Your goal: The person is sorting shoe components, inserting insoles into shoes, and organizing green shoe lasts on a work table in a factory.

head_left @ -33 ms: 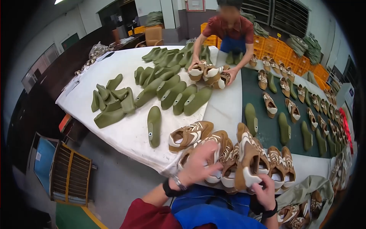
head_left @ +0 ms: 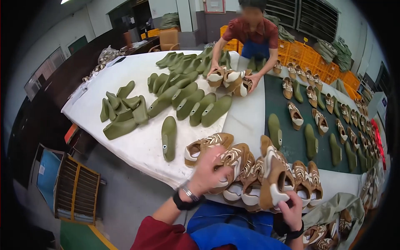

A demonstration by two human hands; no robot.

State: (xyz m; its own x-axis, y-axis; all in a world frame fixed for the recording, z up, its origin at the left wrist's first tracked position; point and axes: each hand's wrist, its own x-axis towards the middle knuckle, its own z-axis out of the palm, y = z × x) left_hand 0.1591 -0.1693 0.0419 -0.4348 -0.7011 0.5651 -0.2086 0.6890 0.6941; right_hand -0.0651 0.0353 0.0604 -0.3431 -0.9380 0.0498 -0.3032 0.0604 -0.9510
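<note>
My left hand (head_left: 210,168) rests loosely on a brown shoe (head_left: 233,162) in the near row; my right hand (head_left: 291,210) grips an upended shoe (head_left: 273,177) at the worktop (head_left: 137,146) edge. Many green lasts (head_left: 168,137) lie bare; plenty left, I'd say.

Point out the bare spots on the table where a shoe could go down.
Bare white cloth lies left of the green shoe lasts; another strip runs between the lasts and the green belt. The brown shoes by both hands are crowded.

Bright even overhead light, soft shadows, fisheye-bent edges (dark corners), slight blur
</note>
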